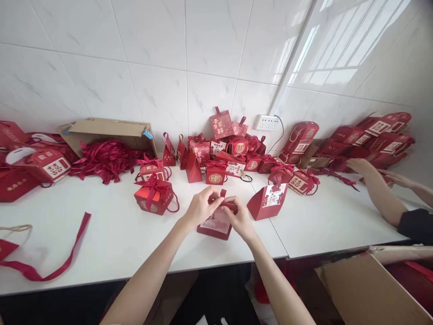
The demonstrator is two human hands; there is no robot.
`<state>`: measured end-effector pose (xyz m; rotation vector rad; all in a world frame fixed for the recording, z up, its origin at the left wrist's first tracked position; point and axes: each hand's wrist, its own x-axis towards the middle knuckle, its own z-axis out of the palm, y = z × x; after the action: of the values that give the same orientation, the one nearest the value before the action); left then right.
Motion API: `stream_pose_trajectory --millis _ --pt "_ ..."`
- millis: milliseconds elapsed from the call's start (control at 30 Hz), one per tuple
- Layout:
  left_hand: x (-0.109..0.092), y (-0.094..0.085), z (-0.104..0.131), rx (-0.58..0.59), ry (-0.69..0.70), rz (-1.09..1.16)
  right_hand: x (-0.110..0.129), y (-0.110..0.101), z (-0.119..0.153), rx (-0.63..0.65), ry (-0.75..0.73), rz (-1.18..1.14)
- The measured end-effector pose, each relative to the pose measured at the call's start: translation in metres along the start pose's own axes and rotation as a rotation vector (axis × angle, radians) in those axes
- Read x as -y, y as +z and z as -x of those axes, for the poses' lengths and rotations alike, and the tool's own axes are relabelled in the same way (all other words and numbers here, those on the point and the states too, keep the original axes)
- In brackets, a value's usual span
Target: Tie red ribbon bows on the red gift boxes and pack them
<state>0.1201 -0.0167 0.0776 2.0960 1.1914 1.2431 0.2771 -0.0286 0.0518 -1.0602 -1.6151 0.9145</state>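
A small red box with a pale picture panel [215, 222] stands near the table's front edge. My left hand [204, 205] pinches its top from the left, beside a short red loop. From the right, my right hand [239, 216] grips the top edge, thumb and fingers closed on it. Both hands nearly touch over the box, and the fingertips partly hide its top. To the right stands a red tapered box with a white panel [269, 201]. A red box with a ribbon bow [154, 196] sits to the left.
Many red boxes [216, 174] crowd the wall side. A cardboard box [108, 127] holds red ribbons; a loose ribbon [72, 253] lies at left. Another person's arms [379, 194] reach in at right, above an open carton [368, 289]. A power strip [267, 122] hangs on the wall.
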Motion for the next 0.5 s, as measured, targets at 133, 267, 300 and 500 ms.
stream_pose_trajectory --millis 133,267,300,500 --pt "-0.001 -0.003 0.002 0.006 0.084 -0.016 -0.003 0.003 0.002 -0.035 -0.049 0.007" --pt "-0.002 -0.014 -0.004 0.173 0.049 0.019 -0.005 0.002 0.003 -0.021 -0.066 0.004" --pt "-0.001 -0.017 -0.006 0.207 0.031 0.037 -0.004 0.001 0.002 -0.015 -0.069 0.003" --pt "0.005 -0.015 -0.009 0.193 0.036 0.154 -0.001 -0.003 -0.002 -0.007 -0.083 0.031"
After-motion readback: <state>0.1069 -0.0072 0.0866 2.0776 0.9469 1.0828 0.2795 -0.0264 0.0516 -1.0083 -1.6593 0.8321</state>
